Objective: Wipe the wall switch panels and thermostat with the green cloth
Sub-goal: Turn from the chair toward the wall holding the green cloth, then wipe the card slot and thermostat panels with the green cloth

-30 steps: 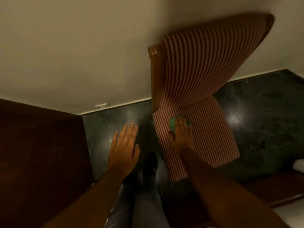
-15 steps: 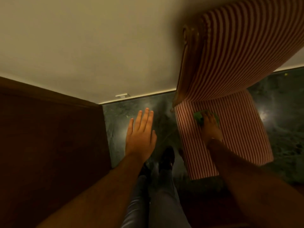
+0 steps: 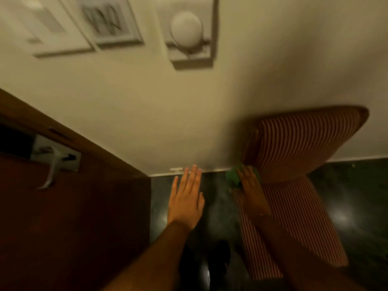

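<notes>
High on the cream wall sit two blurred white-framed switch panels (image 3: pixel 109 22) and, right of them, a round white thermostat (image 3: pixel 185 31) on a square plate. My right hand (image 3: pixel 251 190) holds the green cloth (image 3: pixel 232 177) under its fingers, low down at the front left edge of the striped chair. The cloth pokes out past the fingertips. My left hand (image 3: pixel 185 198) is stretched flat with fingers apart, palm down, holding nothing. Both hands are far below the panels and thermostat.
A red-and-white striped chair (image 3: pixel 304 139) with a wooden frame stands against the wall on the right. A dark wooden door (image 3: pixel 63 217) with a metal lever handle (image 3: pixel 52 164) fills the left. Between them lies glossy dark floor (image 3: pixel 357 196), with my shoes (image 3: pixel 218 261) below.
The view has tilted up, bringing the switch panels, thermostat and door handle into sight. My right hand has come off the chair seat with the cloth to the chair's front left edge.
</notes>
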Tool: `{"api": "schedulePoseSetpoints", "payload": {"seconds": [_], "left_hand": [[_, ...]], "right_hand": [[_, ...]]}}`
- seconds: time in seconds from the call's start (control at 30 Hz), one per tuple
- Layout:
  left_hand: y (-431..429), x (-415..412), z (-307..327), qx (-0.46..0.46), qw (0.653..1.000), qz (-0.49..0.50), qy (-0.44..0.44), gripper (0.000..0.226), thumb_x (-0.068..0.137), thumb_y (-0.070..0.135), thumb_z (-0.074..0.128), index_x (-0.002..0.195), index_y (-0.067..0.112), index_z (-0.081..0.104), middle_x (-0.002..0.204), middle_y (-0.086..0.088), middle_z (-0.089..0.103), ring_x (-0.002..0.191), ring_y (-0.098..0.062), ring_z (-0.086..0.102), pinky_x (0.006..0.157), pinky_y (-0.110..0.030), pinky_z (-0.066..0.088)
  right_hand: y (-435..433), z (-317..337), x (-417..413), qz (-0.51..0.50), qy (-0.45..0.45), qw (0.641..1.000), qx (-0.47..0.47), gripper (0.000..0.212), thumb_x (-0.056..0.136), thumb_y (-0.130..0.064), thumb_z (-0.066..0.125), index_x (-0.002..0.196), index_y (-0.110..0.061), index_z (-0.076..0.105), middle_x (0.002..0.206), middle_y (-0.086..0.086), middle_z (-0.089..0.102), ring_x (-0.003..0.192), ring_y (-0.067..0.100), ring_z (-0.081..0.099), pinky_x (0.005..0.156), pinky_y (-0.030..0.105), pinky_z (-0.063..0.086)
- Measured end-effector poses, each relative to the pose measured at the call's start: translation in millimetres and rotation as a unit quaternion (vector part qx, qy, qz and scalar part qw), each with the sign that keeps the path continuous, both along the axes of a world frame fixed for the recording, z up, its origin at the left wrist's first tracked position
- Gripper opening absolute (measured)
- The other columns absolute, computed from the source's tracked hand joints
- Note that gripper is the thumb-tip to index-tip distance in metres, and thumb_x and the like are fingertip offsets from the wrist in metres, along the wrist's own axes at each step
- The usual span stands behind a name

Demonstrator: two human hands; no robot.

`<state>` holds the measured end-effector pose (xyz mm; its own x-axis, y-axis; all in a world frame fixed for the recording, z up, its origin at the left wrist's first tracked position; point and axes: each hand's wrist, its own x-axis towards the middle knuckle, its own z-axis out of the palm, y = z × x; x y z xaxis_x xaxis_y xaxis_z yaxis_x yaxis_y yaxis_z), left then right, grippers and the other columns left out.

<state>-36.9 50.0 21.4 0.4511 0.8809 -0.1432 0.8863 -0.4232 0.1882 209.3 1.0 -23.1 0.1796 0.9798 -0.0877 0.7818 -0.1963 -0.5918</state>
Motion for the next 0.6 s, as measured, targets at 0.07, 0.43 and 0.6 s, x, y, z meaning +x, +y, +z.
{"api": "schedulePoseSetpoints", "payload": {"seconds": [0.07, 0.43, 0.6], "left_hand": [[14.5, -14.7, 34.6, 0.047, 0.999, 0.001, -0.001, 0.081, 0.107, 0.038, 0.049, 0.176, 0.019, 0.011, 0.184, 0.002, 0.0, 0.17, -0.022, 0.005, 0.135, -0.048, 0.01], [125.4, -80.9, 241.6, 0.249, 0.95, 0.126, -0.138, 0.076, 0.111, 0.045, 0.025, 0.175, 0.024, -0.01, 0.183, 0.002, -0.013, 0.169, -0.015, -0.013, 0.136, -0.037, -0.007], [173.1, -95.7, 322.1, 0.332, 0.917, 0.127, -0.18, 0.07, 0.113, 0.041, 0.014, 0.173, 0.017, -0.011, 0.183, -0.001, -0.015, 0.169, -0.015, -0.013, 0.138, -0.04, -0.004]], "right_hand": [[19.1, 32.6, -15.6, 0.007, -0.003, 0.998, 0.065, 0.079, 0.076, 0.019, 0.075, 0.15, 0.006, 0.05, 0.162, 0.018, 0.037, 0.152, 0.056, 0.035, 0.125, 0.063, 0.022], [88.5, 208.2, -108.3, -0.001, 0.051, 0.932, 0.358, 0.061, 0.09, -0.004, 0.032, 0.146, 0.009, 0.052, 0.159, 0.021, 0.046, 0.155, 0.037, 0.032, 0.131, 0.048, 0.022], [111.5, 276.5, -150.8, 0.018, 0.056, 0.908, 0.416, 0.063, 0.091, -0.003, 0.031, 0.152, -0.001, 0.048, 0.163, 0.013, 0.045, 0.161, 0.027, 0.028, 0.133, 0.043, 0.021]]}}
